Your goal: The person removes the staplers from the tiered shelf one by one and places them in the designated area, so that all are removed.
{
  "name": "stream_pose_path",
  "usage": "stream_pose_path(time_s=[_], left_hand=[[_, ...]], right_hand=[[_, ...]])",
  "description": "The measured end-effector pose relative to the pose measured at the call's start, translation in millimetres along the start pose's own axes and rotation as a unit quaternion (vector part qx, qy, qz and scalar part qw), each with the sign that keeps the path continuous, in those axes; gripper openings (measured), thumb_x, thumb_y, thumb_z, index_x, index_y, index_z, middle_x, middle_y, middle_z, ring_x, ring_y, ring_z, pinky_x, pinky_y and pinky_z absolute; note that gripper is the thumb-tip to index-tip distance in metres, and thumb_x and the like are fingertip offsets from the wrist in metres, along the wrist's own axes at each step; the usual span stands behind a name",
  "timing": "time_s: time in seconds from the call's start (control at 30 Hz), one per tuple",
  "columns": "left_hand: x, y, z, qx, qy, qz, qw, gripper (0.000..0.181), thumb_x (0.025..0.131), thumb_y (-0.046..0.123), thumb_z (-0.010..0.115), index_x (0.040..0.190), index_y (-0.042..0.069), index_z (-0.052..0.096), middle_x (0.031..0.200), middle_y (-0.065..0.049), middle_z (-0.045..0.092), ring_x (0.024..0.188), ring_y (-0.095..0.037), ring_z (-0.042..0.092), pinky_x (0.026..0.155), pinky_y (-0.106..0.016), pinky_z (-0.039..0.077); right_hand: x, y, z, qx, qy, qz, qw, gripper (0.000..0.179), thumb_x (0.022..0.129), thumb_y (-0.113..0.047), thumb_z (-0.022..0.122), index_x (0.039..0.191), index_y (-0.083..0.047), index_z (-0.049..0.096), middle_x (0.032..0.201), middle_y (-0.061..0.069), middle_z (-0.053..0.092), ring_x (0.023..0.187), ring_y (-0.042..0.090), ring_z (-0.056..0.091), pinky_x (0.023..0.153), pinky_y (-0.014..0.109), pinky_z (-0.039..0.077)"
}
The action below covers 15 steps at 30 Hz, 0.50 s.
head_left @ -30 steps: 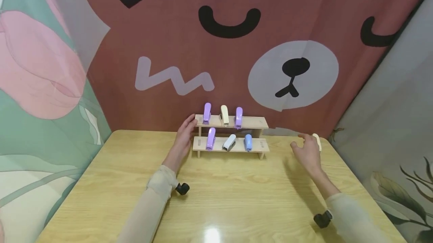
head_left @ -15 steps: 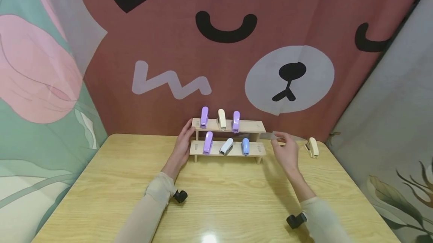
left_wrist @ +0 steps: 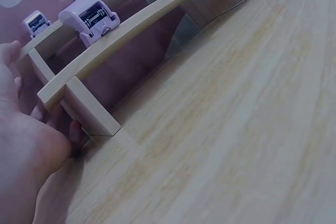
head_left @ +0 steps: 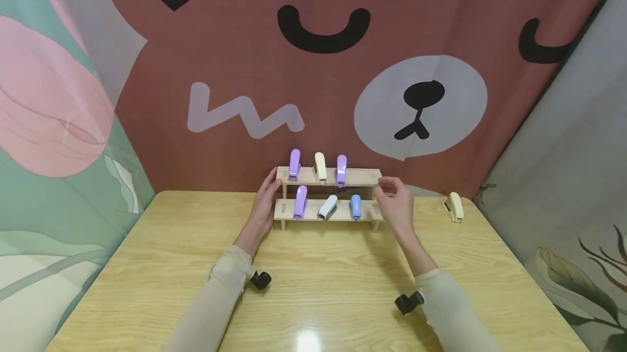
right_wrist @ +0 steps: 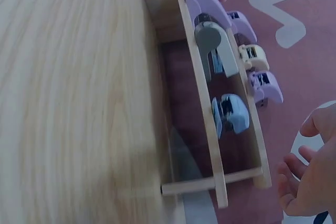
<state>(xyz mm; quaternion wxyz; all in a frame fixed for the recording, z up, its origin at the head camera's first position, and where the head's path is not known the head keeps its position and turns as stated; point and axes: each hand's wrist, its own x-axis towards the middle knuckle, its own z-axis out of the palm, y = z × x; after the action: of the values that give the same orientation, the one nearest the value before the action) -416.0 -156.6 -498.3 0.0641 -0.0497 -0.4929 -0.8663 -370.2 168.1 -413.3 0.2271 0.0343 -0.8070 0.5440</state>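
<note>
A two-tier light wooden rack (head_left: 362, 177) stands at the back of the table. Its upper shelf bears a purple stapler (head_left: 294, 165), a cream stapler (head_left: 320, 167) and another purple stapler (head_left: 340, 171). On the lower shelf are a purple stapler (head_left: 300, 203), a tilted white stapler (head_left: 327, 207) and a blue stapler (head_left: 355, 208). My left hand (head_left: 262, 210) rests against the rack's left end, its fingers partly hidden by the leg in the left wrist view. Beside the right end is my right hand (right_wrist: 315, 174), fingers loosely bent, holding nothing; a gap to the rack shows in the right wrist view.
Another cream stapler (head_left: 455, 208) stands on the table's back right corner, apart from the rack. Directly behind the wooden table (head_left: 313, 276) hangs a brown curtain (head_left: 235, 161) with a bear print. A grey curtain (head_left: 563, 178) borders the right side.
My right hand has let go of the cream stapler at the back right corner and moved left to the rack's right end. My left hand has stayed at the left end.
</note>
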Motion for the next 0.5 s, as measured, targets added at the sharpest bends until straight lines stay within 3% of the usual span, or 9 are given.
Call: stream_pose_path(time_s=[0.3,0.5], left_hand=[[-2.5,-0.1,-2.2,0.004,0.001,-0.009,1.0000,0.055,0.103,0.027,0.064,0.155,0.028,0.046,0.155,-0.001,0.043,0.143,-0.019,0.034,0.118,-0.040,0.024],[-1.1,1.0,-0.8,0.007,-0.001,-0.004,1.0000,0.057,0.102,0.029,0.065,0.155,0.027,0.046,0.155,-0.001,0.043,0.143,-0.019,0.034,0.118,-0.041,0.023]], right_hand=[[0.1,-15,31,0.026,-0.025,0.007,0.9993,0.032,0.090,-0.017,0.076,0.115,0.001,0.068,0.103,0.012,0.068,0.096,0.025,0.063,0.081,0.033,0.050],[2.7,-22,49,0.028,-0.050,-0.006,0.9983,0.038,0.087,-0.012,0.081,0.117,0.006,0.066,0.103,0.018,0.069,0.096,0.031,0.064,0.082,0.035,0.052]])
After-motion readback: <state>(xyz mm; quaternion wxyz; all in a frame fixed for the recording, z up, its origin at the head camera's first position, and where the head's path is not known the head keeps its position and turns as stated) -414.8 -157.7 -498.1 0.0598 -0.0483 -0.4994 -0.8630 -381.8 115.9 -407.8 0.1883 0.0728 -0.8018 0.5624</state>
